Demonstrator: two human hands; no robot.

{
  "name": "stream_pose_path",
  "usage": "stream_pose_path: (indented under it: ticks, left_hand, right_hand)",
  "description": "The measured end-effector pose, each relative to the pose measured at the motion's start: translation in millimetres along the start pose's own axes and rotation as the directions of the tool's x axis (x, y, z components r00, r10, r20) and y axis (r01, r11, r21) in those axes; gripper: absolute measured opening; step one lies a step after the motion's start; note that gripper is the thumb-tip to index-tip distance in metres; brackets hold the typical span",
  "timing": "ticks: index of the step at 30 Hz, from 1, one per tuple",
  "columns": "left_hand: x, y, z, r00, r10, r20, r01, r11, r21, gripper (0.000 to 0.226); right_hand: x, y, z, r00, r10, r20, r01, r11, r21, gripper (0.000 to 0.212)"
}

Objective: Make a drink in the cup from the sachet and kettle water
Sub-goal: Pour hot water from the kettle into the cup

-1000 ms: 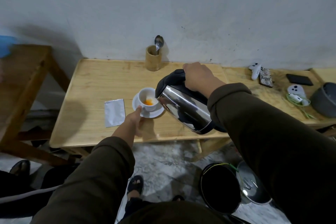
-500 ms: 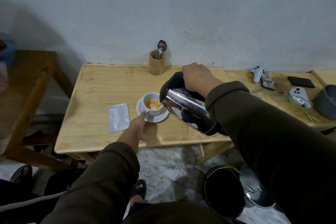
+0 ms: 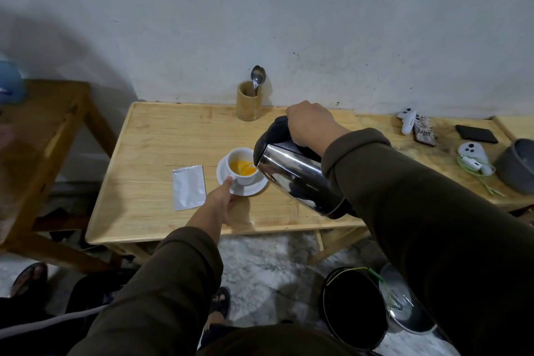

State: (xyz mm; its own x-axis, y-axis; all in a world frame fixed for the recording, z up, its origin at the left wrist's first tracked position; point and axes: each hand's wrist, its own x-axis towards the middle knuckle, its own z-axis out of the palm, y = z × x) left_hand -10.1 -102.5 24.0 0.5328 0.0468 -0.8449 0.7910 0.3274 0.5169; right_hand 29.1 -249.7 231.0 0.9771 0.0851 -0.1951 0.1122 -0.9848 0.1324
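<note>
A white cup (image 3: 242, 179) stands on a white saucer (image 3: 254, 188) on the wooden table (image 3: 161, 153). Orange liquid fills part of the cup. My right hand (image 3: 310, 124) grips the black handle of a steel kettle (image 3: 297, 179), tilted with its spout over the cup's right rim. My left hand (image 3: 221, 199) holds the saucer's near-left edge, thumb on the rim. A silver sachet (image 3: 189, 186) lies flat on the table just left of the saucer.
A wooden holder (image 3: 249, 101) with a spoon (image 3: 257, 76) stands at the wall behind the cup. Controllers (image 3: 474, 153), a phone (image 3: 476, 133) and a grey bowl (image 3: 517, 165) lie on the right. A black pot (image 3: 354, 306) and a lid sit on the floor below.
The orange liquid in the cup has risen as the kettle stays tilted over it. Both hands keep their hold; the view has shifted slightly.
</note>
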Motion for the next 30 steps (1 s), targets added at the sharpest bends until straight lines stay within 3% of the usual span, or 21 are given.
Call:
stream_pose_path:
  ticks: [8, 12, 30]
  left_hand:
    - [-4, 0, 0, 1.0, 0.006, 0.005, -0.006, 1.0, -0.014, 0.06]
    - [9, -2, -3, 1.0, -0.008, 0.005, 0.008, 1.0, -0.011, 0.075]
    - [-6, 2, 1, 0.999, -0.029, -0.031, 0.03, 0.999, 0.04, 0.072]
  right_hand:
    - [1, -1, 0, 0.999, 0.024, 0.025, -0.024, 1.0, -0.004, 0.029]
    - [1, 1, -1, 0.999, 0.032, 0.018, -0.032, 0.999, 0.005, 0.028]
    - [4, 1, -2, 0.999, 0.046, 0.012, -0.046, 0.999, -0.002, 0.029]
